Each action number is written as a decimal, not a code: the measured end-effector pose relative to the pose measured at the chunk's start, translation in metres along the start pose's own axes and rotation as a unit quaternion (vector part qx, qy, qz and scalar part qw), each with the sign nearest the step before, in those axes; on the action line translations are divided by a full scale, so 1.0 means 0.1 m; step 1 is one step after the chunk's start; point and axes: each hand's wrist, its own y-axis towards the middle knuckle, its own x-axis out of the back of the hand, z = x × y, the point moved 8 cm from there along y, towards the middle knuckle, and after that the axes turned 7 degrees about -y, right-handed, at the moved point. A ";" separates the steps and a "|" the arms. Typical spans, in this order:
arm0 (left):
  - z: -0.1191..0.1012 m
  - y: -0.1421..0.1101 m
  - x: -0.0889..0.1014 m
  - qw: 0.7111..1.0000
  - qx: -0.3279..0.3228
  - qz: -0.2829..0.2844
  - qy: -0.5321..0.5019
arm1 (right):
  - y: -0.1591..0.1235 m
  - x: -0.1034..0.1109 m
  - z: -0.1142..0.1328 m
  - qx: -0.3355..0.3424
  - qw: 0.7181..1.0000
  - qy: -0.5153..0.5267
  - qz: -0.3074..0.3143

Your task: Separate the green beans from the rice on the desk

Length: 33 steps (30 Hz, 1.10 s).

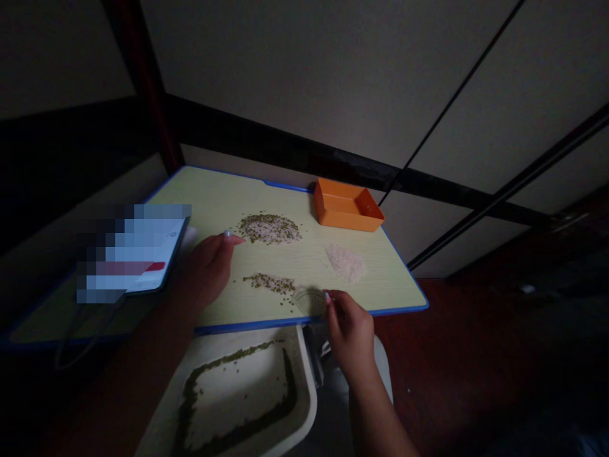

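My left hand (pixel 214 263) is at the left side of a mixed pile of green beans and pale grains (pixel 270 228). Its thumb and finger are pressed together, and whatever they may pinch is too small to make out. My right hand (pixel 351 324) grips the edge of a clear, see-through dish (pixel 309 301) at the table's near edge. Just left of the dish lies a smaller mixed pile of beans and grains (pixel 271 283). Beyond my right hand is a heap of pale grains (pixel 347 261).
An orange open box (pixel 349 219) stands at the table's (pixel 209 190) far right corner. At left, a lit phone or tablet (pixel 137 254) leans with a cable below it. Under the near edge sits a white basin (pixel 307 387) with green beans along its inner edges.
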 end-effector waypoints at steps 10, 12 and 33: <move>0.06 0.02 -0.01 1.000 -0.005 0.000 0.002 | 0.09 0.01 -0.06 -0.004 0.999 -0.044 -0.032; 0.06 0.02 -0.01 1.000 -0.006 -0.002 -0.002 | 0.09 0.01 -0.07 -0.004 0.999 -0.036 -0.032; 0.02 0.00 -0.01 1.000 0.006 0.001 -0.002 | 0.22 -0.11 0.11 0.058 0.998 0.007 0.018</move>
